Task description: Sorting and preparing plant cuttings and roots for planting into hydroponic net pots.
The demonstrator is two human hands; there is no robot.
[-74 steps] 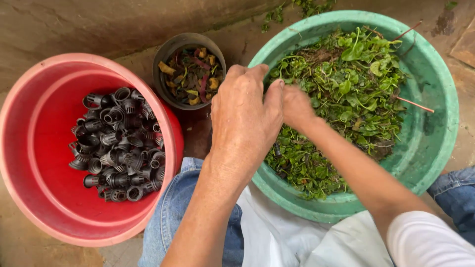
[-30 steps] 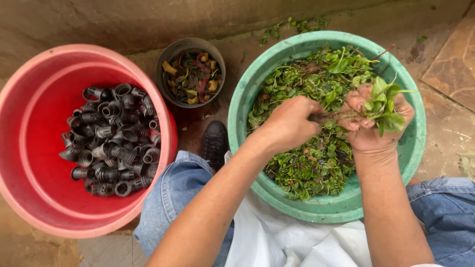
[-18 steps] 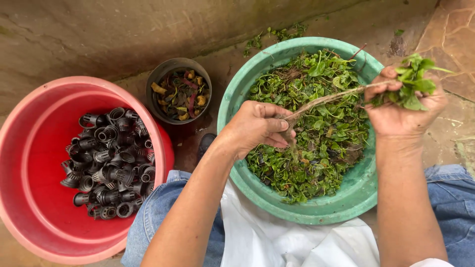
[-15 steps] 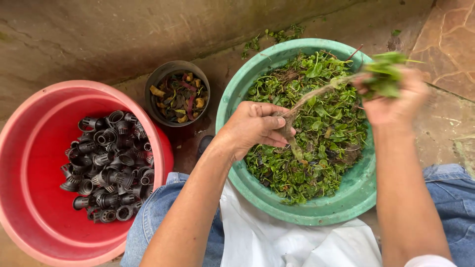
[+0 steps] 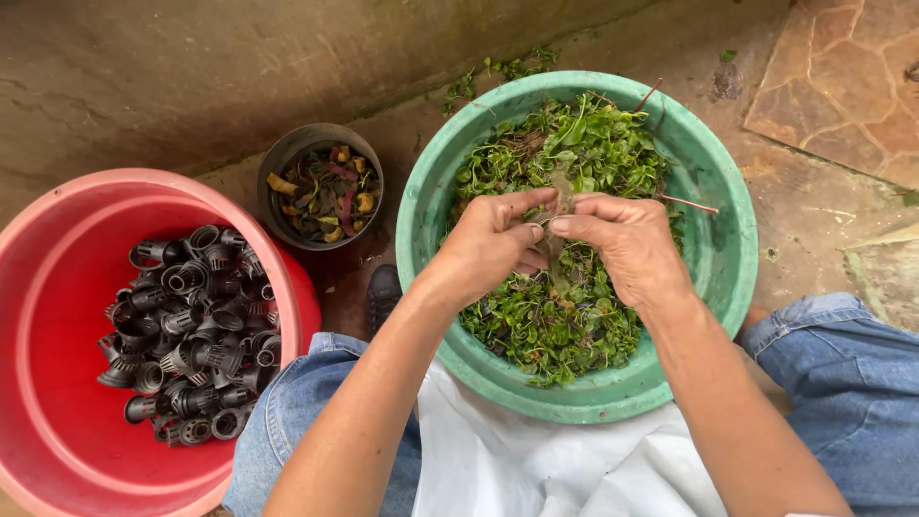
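Between my two thumbs and forefingers I have a limp, brownish stem (image 5: pixel 555 215) with a wilted leaf on it, held just above the heap of green leaves (image 5: pixel 565 287) so that anything I let go of drops back into the pile rather than onto the floor. My left hand (image 5: pixel 493 244) is closed in a pinch on one side of the stem, its other fingers curled under; my right hand (image 5: pixel 622 244) pinches it from the other side, fingertips nearly touching those of the left, which I take to be the grip for pulling a piece apart. The greens fill the green basin (image 5: pixel 713 258), which sits on the ground between my knees, its near rim lying against the white cloth (image 5: pixel 517 460) over my lap, close enough that I work with bent elbows. A thin reddish twig (image 5: pixel 684 203) lies across the leaves just beyond my right hand. To my left, well apart from the basin, stands a small dark pot (image 5: pixel 278 172) of mixed discoloured scraps, and further left a red tub (image 5: pixel 57 383) holding a pile of small black net cups (image 5: pixel 187 335). Nothing lies between my hands and the leaves; only the basin's rim separates them from the pot.
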